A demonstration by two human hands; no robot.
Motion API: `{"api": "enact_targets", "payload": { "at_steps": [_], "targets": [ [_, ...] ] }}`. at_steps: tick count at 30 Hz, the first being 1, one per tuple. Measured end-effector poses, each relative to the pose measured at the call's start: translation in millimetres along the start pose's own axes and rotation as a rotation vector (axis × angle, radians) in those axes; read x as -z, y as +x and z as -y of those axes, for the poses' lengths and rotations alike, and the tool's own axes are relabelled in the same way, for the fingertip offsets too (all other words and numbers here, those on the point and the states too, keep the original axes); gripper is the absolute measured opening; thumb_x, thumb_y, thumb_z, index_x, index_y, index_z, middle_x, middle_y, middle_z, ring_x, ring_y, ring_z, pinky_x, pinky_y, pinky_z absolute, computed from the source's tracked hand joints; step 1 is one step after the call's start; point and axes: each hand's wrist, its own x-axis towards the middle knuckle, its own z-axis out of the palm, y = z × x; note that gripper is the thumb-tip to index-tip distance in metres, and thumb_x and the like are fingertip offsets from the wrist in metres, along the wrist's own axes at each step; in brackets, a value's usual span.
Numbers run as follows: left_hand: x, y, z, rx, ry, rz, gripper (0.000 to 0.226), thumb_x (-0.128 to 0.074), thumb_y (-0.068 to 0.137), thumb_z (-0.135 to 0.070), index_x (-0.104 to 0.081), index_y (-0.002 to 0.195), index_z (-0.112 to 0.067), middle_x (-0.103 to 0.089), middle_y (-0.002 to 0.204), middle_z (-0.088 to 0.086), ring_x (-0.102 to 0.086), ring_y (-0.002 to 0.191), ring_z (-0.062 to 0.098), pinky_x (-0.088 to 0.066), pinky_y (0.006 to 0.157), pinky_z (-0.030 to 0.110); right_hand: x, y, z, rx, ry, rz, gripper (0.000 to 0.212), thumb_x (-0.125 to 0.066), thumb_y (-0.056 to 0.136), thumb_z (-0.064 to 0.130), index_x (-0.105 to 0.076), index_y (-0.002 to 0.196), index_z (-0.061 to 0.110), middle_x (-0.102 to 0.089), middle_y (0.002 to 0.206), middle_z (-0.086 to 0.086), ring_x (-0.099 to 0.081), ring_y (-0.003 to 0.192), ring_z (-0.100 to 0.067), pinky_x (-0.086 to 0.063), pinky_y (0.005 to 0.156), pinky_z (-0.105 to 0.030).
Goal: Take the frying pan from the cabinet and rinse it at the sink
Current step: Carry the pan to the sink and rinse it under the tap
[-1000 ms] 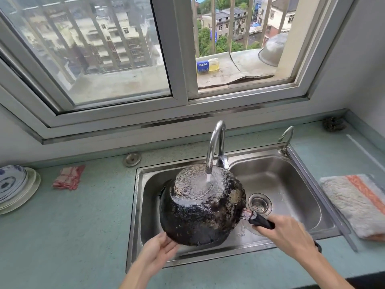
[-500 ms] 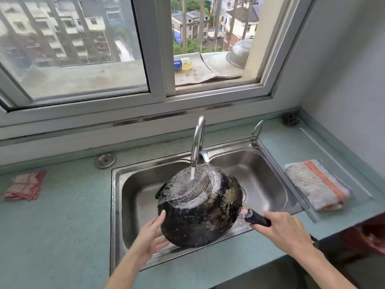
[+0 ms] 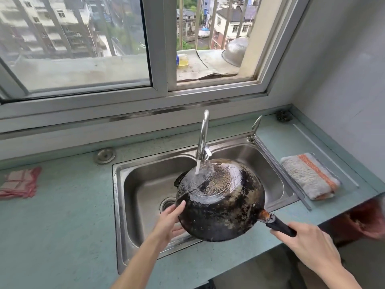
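Pale green countertop [image 3: 62,215], steel sink [image 3: 145,184]. Blackened round frying pan [image 3: 220,203] upside down over sink under chrome faucet [image 3: 203,134] stream. Right hand [image 3: 308,245] grips black handle [image 3: 280,226]; left hand [image 3: 168,222] fingers straight, touching rim.

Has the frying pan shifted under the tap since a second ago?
Yes. The frying pan slid right against the tap: the stream struck the middle of its upturned base before; now it lands nearer the left side.
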Motion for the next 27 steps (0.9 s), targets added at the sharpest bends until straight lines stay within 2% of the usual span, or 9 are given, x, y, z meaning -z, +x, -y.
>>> {"api": "enact_targets", "payload": {
  "at_steps": [2,6,11,15,20,23,27],
  "targets": [
    [-5,1,1,-0.007,0.007,0.019,0.083,-0.084,0.063,-0.053,-0.052,0.134,-0.024,-0.072,0.119,0.01,-0.074,0.095,0.031,-0.052,0.097,0.052,-3,-6,-5,-0.04,0.018,-0.014,0.05,-0.06,0.071,0.076,-0.059,0.067,0.026,-0.066,0.066,0.001,-0.068,0.083,-0.023,-0.052,0.068,-0.034],
    [-7,2,-1,0.002,-0.019,0.023,0.081,-0.079,0.074,-0.049,-0.042,0.142,-0.025,-0.07,0.121,0.013,-0.073,0.096,0.033,-0.054,0.094,0.052,-7,-14,-11,-0.108,0.074,0.003,0.05,-0.064,0.067,0.075,-0.061,0.068,0.025,-0.065,0.065,0.001,-0.067,0.081,-0.02,-0.05,0.066,-0.035],
    [3,-2,-12,-0.011,-0.062,-0.004,0.064,-0.073,0.083,-0.041,-0.048,0.137,-0.018,-0.074,0.107,0.016,-0.072,0.088,0.033,-0.057,0.087,0.046,-16,-12,-5,-0.143,0.14,0.043,0.048,-0.062,0.067,0.076,-0.068,0.075,0.029,-0.067,0.07,0.002,-0.065,0.082,-0.02,-0.049,0.069,-0.035],
    [21,-8,-28,-0.038,-0.113,-0.064,0.06,-0.071,0.086,-0.036,-0.046,0.138,-0.02,-0.063,0.12,0.024,-0.066,0.106,0.039,-0.053,0.094,0.048,-30,-1,6,-0.103,0.152,0.107,0.054,-0.057,0.073,0.076,-0.063,0.07,0.023,-0.064,0.064,0.001,-0.063,0.073,-0.017,-0.049,0.066,-0.031],
    [43,-23,-40,-0.1,-0.157,-0.137,0.052,-0.069,0.088,-0.032,-0.048,0.134,-0.019,-0.065,0.119,0.025,-0.067,0.106,0.037,-0.055,0.089,0.045,-45,17,21,0.011,0.217,0.166,0.059,-0.063,0.075,0.07,-0.046,0.057,0.017,-0.046,0.05,0.0,-0.049,0.054,-0.017,-0.036,0.052,-0.028],
    [55,-35,-45,-0.125,-0.203,-0.178,0.045,-0.066,0.09,-0.029,-0.049,0.13,-0.016,-0.063,0.119,0.029,-0.066,0.105,0.038,-0.055,0.087,0.045,-51,29,32,0.073,0.217,0.2,0.058,-0.063,0.076,0.07,-0.043,0.054,0.02,-0.045,0.05,0.001,-0.047,0.055,-0.019,-0.035,0.053,-0.029],
    [66,-49,-54,-0.173,-0.275,-0.234,0.046,-0.063,0.093,-0.024,-0.046,0.135,-0.016,-0.061,0.124,0.029,-0.064,0.105,0.037,-0.052,0.092,0.046,-56,45,51,0.138,0.231,0.22,0.06,-0.065,0.076,0.068,-0.039,0.051,0.021,-0.046,0.052,0.0,-0.049,0.06,-0.022,-0.036,0.055,-0.03]
  ]
}}
